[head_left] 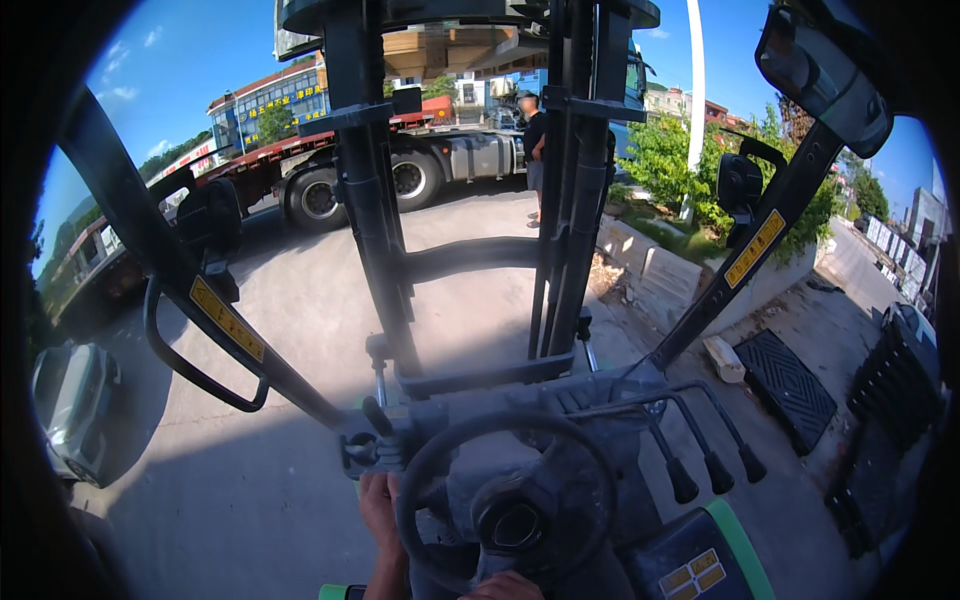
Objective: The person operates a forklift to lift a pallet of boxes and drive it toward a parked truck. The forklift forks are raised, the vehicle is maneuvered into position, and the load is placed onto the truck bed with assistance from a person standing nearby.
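I sit at the controls of a forklift, behind a black steering wheel (612,490). My left hand (380,508) is just left of the wheel rim, fingers bent at the base of a dark upright lever (379,418) on the dash. What those fingers grip is hidden. At the bottom edge, my right hand (503,587) shows only its back and knuckles, close to the wheel's lower part; its fingers are out of sight. Three black-knobbed control levers (716,470) stand untouched right of the wheel. Ahead rises the dark mast (372,210), with a wooden load (450,50) held high.
Beyond the mast, a flatbed truck (300,165) stands crosswise, and a person (534,150) in dark clothes is beside it. A car (75,410) is at left. Right are a concrete curb (665,275), shrubs, a dark ridged mat (785,385) and stacked dark pieces (895,385).
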### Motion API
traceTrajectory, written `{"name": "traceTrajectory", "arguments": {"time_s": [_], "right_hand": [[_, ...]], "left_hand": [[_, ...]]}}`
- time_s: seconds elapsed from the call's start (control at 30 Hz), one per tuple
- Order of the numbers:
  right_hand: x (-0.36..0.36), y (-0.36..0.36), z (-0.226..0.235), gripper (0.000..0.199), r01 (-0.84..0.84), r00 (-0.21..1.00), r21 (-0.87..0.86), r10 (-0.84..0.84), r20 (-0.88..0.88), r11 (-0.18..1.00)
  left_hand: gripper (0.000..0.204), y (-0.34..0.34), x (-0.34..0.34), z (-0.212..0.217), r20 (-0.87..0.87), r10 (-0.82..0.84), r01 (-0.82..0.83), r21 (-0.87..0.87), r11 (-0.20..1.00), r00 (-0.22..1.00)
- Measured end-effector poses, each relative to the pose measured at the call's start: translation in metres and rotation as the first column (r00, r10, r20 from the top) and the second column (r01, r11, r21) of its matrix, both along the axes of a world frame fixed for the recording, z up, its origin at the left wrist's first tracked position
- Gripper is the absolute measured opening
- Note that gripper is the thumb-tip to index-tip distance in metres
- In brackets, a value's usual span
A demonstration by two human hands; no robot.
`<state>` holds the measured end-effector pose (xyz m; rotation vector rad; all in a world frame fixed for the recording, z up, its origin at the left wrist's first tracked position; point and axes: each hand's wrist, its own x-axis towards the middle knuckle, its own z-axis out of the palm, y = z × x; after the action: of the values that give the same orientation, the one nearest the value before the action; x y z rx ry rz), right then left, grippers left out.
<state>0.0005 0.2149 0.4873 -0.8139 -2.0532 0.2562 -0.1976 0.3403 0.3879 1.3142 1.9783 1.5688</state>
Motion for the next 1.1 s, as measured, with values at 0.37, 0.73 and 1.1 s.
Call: {"name": "traceTrajectory", "arguments": {"time_s": [0.37, 0.73, 1.1], "right_hand": [[0.104, 0.077, 0.032, 0.013, 0.520, 0.815, -0.216, -0.556, -0.164, 0.826], [-0.030, 0.182, 0.070, 0.017, 0.251, 0.950, 0.105, -0.224, -0.219, 0.962], [-0.084, 0.107, 0.014, 0.026, -0.055, 0.996, 0.021, 0.056, -0.068, 0.998]], "left_hand": [[0.032, 0.000, 0.009, -0.009, 0.144, -0.031, 0.012, 0.134, 0.991, 0.989], [0.039, 0.005, 0.010, -0.015, 0.177, 0.021, -0.031, 0.059, 0.998, 0.984], [0.035, 0.008, 0.001, -0.051, 0.193, -0.079, 0.038, 0.205, 0.978, 0.978]]}}
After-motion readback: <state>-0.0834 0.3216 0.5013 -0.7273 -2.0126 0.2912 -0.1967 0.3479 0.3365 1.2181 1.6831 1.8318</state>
